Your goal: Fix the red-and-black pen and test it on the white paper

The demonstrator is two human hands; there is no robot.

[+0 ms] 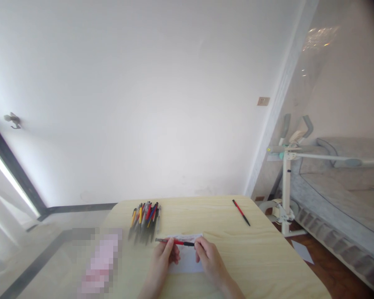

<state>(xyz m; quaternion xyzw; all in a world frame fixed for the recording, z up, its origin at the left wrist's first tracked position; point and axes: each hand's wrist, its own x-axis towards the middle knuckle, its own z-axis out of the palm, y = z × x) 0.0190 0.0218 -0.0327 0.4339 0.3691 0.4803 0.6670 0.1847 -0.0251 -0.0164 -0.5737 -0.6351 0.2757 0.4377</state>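
A red and black pen (180,242) lies level between my two hands above a sheet of paper. My left hand (167,252) pinches its end on the left, between thumb and fingers. At the black end on the right, the fingertips of my right hand (208,254) close round the pen. Beneath them the white paper (187,265) rests on the table, with faint scribbles near its top edge. To the left sits a pile of pens (145,220) in yellow, red, blue, black and clear. Another red and black pen (241,212) lies alone at the right.
The light wooden table (262,257) has rounded corners and stands near a white wall (174,104). At the right are an exercise machine (286,187), a grey sofa (339,195) and a paper on the floor (302,251). A blurred pink shape (101,261) is left of the table.
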